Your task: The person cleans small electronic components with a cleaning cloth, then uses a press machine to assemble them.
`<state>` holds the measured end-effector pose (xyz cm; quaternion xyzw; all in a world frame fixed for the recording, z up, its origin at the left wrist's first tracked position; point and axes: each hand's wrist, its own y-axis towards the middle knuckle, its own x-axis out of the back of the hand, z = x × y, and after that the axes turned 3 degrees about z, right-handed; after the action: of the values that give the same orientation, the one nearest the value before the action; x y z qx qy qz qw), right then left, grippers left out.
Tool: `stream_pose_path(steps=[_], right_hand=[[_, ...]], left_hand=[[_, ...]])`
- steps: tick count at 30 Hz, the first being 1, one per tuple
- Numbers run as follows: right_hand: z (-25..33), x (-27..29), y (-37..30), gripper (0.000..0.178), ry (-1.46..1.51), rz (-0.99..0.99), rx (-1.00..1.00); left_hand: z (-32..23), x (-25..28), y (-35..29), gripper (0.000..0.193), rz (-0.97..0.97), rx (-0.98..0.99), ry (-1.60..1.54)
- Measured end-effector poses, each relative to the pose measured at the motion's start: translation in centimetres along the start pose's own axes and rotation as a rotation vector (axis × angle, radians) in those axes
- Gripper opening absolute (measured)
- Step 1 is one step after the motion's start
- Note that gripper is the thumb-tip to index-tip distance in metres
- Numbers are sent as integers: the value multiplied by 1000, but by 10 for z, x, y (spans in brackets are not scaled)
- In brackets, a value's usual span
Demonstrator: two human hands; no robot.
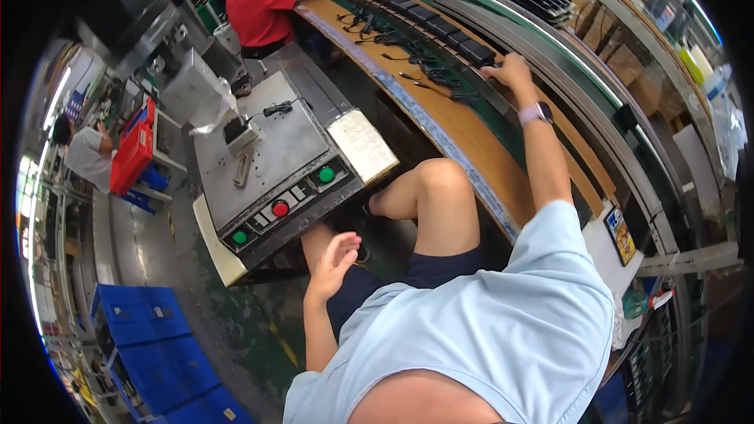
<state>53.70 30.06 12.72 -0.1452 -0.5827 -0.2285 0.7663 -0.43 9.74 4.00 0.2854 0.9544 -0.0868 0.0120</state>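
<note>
My right hand (512,78) reaches to the near end of a row of black power adapters on the conveyor line. Its thumb and fingers close at the edge of the last adapter (475,51); the fingertips are partly hidden. Over my lap, my left hand (333,261) is raised with its fingers apart and nothing in it. In front of it stands a metal bench machine (275,153) with two green buttons (326,174) and a red button (280,208). Another black adapter (234,129) sits on the machine's small fixture (243,141), its coiled cable (277,108) beside it.
Bundled black cables (440,74) lie along the brown board (495,137). A co-worker in a red shirt (259,8) sits at the far end. Blue panels (153,330) stand at lower left, red bins (133,149) beyond. Loaded shelves (628,63) line the right.
</note>
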Motion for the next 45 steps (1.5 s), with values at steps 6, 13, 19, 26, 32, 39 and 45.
stream_pose_path(steps=[6, 13, 19, 26, 32, 39, 45], right_hand=[[15, 60, -73, 39, 372, -711, 485], [113, 111, -169, 37, 835, -418, 702], [196, 97, -270, 46, 978, -366, 1302], [233, 67, -291, 55, 1101, -394, 1526], [223, 54, -301, 58, 944, 120, 1321], [224, 47, -304, 62, 987, 59, 1360], [223, 58, -303, 63, 928, -31, 1487]], left_hand=[[62, 13, -35, 30, 1, 189, 8], [-55, 4, 10, 33, 86, -74, 124], [-198, -48, 36, 51, -72, -825, 101], [-205, -47, 14, 55, -301, -927, 369], [-192, -40, 5, 53, -450, -1010, 445], [-192, -29, 4, 54, -316, -944, 315], [-193, -21, 3, 57, -213, -1054, 485]])
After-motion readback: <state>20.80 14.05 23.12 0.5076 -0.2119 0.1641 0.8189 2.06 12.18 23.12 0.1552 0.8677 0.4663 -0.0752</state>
